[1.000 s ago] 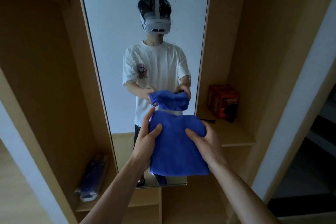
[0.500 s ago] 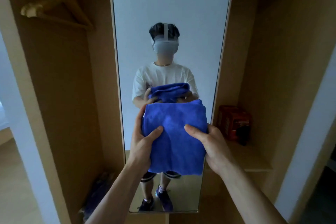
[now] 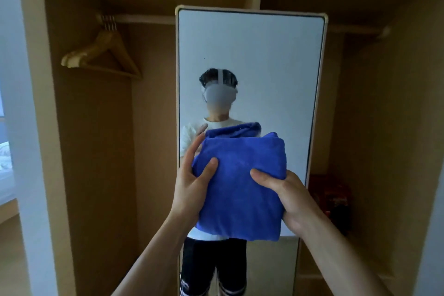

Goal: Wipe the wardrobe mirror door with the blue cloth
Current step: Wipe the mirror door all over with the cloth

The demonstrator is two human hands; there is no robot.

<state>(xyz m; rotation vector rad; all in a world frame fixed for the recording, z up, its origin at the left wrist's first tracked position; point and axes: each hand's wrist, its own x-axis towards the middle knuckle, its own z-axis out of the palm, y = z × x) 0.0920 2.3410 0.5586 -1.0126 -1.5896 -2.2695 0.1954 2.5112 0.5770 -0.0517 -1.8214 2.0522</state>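
A tall framed mirror door (image 3: pixel 249 55) stands in the middle of an open wooden wardrobe. A folded blue cloth (image 3: pixel 240 187) is held up in front of its middle part, between both hands. My left hand (image 3: pixel 189 185) grips the cloth's left edge, thumb on the near face and fingers behind it. My right hand (image 3: pixel 286 194) holds the right edge the same way. Whether the cloth touches the glass I cannot tell. The mirror reflects a person in a white shirt holding the cloth.
Wooden hangers (image 3: pixel 103 55) hang on the rail at the upper left. A red box (image 3: pixel 334 194) sits on a shelf to the right of the mirror. The wardrobe's side panels stand close on both sides.
The view has tilted upward, so the mirror's top edge now shows. Both hands have raised the blue cloth higher in front of the mirror, keeping the same grip.
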